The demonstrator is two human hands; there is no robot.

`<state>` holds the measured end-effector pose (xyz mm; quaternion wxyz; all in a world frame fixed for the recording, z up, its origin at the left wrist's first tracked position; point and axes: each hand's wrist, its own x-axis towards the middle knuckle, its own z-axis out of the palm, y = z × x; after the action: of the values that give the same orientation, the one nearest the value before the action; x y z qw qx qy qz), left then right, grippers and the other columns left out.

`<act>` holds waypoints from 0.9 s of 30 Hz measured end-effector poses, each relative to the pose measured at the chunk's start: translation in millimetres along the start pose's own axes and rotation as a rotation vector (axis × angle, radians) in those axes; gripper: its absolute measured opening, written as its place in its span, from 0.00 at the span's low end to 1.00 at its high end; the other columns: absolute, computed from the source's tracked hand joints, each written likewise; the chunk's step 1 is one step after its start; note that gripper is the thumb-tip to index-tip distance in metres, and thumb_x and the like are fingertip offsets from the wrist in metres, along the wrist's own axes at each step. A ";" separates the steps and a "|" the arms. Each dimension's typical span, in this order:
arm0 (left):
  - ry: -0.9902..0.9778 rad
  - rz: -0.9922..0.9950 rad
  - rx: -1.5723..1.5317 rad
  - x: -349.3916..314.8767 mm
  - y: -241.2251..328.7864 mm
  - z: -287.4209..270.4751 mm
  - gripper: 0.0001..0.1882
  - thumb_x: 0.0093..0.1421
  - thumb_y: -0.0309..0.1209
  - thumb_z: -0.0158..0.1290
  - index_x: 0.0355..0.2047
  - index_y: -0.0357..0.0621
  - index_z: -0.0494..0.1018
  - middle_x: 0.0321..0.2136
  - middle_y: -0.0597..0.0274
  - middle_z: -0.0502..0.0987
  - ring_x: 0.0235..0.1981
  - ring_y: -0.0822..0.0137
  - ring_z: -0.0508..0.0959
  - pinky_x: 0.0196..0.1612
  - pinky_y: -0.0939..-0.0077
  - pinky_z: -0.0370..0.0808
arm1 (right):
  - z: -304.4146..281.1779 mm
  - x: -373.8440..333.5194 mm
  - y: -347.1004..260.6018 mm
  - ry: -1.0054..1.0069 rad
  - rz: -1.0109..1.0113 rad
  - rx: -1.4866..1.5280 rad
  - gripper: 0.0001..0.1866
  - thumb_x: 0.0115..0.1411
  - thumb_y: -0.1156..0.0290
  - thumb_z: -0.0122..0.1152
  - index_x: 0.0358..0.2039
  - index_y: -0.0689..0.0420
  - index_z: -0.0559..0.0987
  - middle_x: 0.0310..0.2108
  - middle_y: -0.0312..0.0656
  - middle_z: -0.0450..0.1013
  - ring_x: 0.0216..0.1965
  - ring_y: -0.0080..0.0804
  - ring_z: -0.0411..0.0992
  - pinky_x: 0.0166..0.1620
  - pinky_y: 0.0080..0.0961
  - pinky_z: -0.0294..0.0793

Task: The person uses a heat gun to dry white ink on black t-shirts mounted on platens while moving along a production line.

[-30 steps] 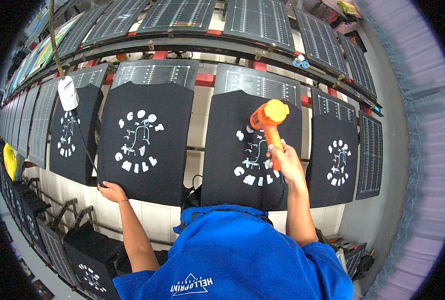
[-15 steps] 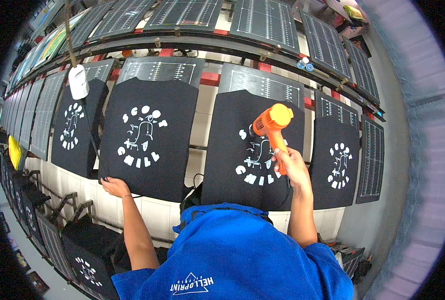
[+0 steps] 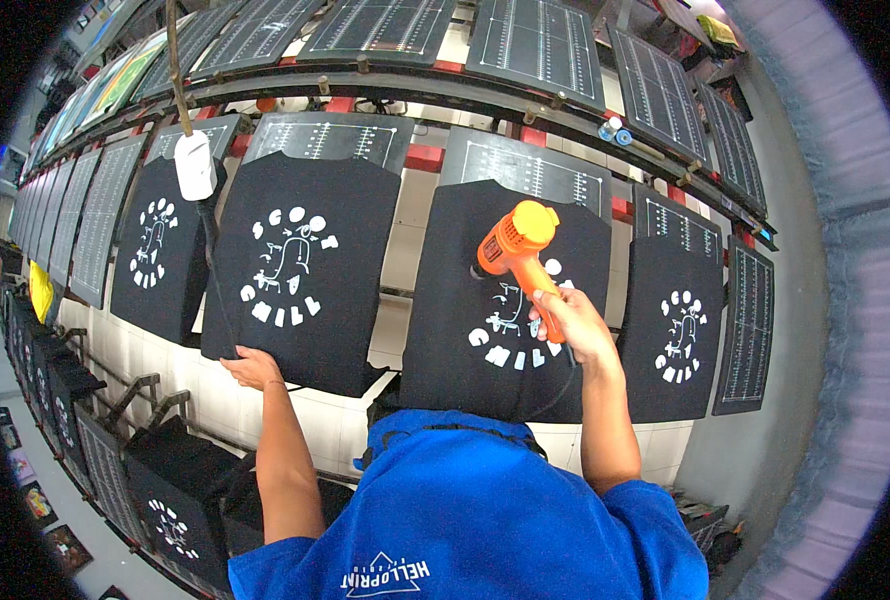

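My right hand (image 3: 577,325) is wrapped around the handle of an orange heat gun (image 3: 521,240). The gun sits above a black T-shirt (image 3: 435,270) with a white print, its nozzle toward the left and covering part of that print. Near the lower left corner of another printed black T-shirt (image 3: 350,290), my left hand (image 3: 255,368) is closed on a thin black cable (image 3: 217,285). That cable runs up to a white power socket (image 3: 195,166), which hangs from a cord wound on a stick. A dark cord also trails from the gun's handle.
More printed black shirts lie on boards at the left (image 3: 155,250) and right (image 3: 665,270). Grey marked boards (image 3: 535,50) fill the rack (image 3: 415,76) beyond. Small bottles (image 3: 610,128) stand on its rail. A purple curtain (image 3: 855,200) hangs at the far right.
The heat gun has swung slightly left and tilted more over the shirt. My left hand has shifted slightly right with the cable, and the hanging socket appears further right.
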<state>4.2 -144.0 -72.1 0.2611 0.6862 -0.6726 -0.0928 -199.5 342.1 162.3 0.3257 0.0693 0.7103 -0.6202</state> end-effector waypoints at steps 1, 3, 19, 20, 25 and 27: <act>-0.004 0.004 -0.014 1.9 1.9 -0.2 0.30 0.64 0.41 0.44 0.60 0.31 0.56 0.54 0.36 0.67 0.53 0.41 0.68 0.56 0.50 0.63 | 5.2 -0.9 0.8 0.025 -0.011 -0.018 0.14 0.61 0.63 0.57 0.37 0.62 0.74 0.23 0.35 0.71 0.18 0.19 0.68 0.22 0.16 0.68; -0.001 0.012 -0.021 1.9 -3.2 2.7 0.31 0.65 0.42 0.43 0.60 0.32 0.56 0.52 0.35 0.68 0.52 0.39 0.69 0.56 0.49 0.63 | 10.5 1.1 5.1 0.037 -0.031 -0.060 0.14 0.61 0.63 0.56 0.37 0.62 0.75 0.23 0.34 0.71 0.18 0.18 0.68 0.22 0.16 0.67; -0.057 -0.060 -0.008 1.4 7.1 -2.9 0.32 0.66 0.47 0.40 0.61 0.35 0.53 0.49 0.31 0.69 0.50 0.37 0.71 0.54 0.48 0.66 | 11.8 3.6 4.3 0.022 -0.030 -0.063 0.15 0.60 0.63 0.57 0.37 0.63 0.74 0.24 0.35 0.71 0.18 0.19 0.69 0.22 0.17 0.66; -0.058 -0.058 -0.005 1.2 6.5 -3.0 0.32 0.66 0.47 0.40 0.61 0.35 0.53 0.49 0.31 0.69 0.50 0.37 0.71 0.54 0.48 0.66 | 12.1 3.3 5.7 0.021 -0.038 -0.074 0.15 0.60 0.62 0.57 0.38 0.63 0.74 0.24 0.35 0.71 0.18 0.19 0.69 0.21 0.17 0.66; -0.039 -0.078 -0.050 -1.5 8.7 -2.7 0.31 0.64 0.44 0.43 0.61 0.36 0.56 0.48 0.33 0.70 0.50 0.39 0.70 0.55 0.50 0.64 | 9.3 -6.3 5.9 -0.004 -0.021 -0.077 0.15 0.60 0.63 0.57 0.40 0.62 0.74 0.24 0.34 0.72 0.18 0.18 0.69 0.21 0.14 0.67; -0.036 -0.080 -0.051 -1.0 7.2 -3.4 0.31 0.64 0.45 0.43 0.61 0.36 0.56 0.48 0.33 0.70 0.50 0.39 0.70 0.55 0.50 0.64 | 11.8 -12.1 4.7 0.007 -0.006 -0.105 0.14 0.60 0.63 0.57 0.40 0.62 0.74 0.25 0.34 0.72 0.18 0.18 0.69 0.21 0.14 0.67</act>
<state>-0.6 -141.9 -66.0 0.2625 0.7040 -0.6465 -0.1325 -183.2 335.9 164.8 0.3247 0.0522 0.7431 -0.5828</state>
